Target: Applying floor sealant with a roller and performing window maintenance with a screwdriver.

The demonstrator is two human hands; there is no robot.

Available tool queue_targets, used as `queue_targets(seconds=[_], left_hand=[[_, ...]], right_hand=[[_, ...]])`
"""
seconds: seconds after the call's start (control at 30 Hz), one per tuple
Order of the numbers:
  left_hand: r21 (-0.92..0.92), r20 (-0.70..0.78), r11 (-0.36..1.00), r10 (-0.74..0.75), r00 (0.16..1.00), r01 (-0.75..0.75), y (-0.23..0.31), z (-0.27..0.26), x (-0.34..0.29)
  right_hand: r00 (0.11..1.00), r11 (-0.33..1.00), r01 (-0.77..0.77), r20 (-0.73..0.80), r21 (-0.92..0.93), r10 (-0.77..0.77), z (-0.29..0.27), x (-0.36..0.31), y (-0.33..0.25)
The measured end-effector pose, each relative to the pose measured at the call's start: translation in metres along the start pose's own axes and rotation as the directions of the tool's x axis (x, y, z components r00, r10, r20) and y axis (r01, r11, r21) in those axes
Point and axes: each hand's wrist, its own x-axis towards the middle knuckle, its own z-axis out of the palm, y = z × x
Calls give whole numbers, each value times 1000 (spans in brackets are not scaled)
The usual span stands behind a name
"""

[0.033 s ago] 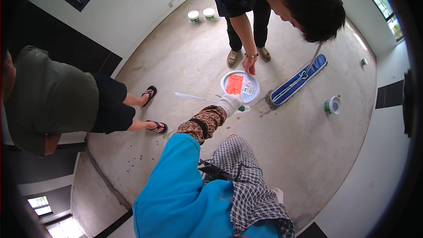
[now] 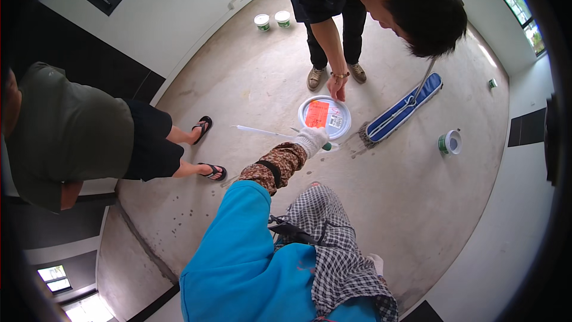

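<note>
My left hand, in a white knit glove, is closed at the near rim of a round white lidded bucket. A dark green handle sticks out on the right of my fist, and a thin pointed tip shows on its left; the tool's exact kind is not plain. The lid carries an orange-red label. At the far rim a co-worker's hand reaches down to the lid. Only a bit of white glove shows of my right hand, beside the checkered apron; its fingers are hidden.
A white strip lies left of the bucket. A blue flat mop lies to the right, with a small open bucket beyond. Two small tubs stand far back. Another person in sandals stands at the left.
</note>
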Motion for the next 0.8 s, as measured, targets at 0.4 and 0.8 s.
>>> queue_targets(seconds=[0.4, 0.8], left_hand=[[-14, 11, 1000, -4, 1000, 4, -5, 1, -15], [-113, 110, 989, -81, 991, 93, -2, 6, -13]], right_hand=[[997, 989, -79, 18, 126, 78, 11, -8, -6], [1000, 998, 10, -9, -63, -11, 4, -1, -10]])
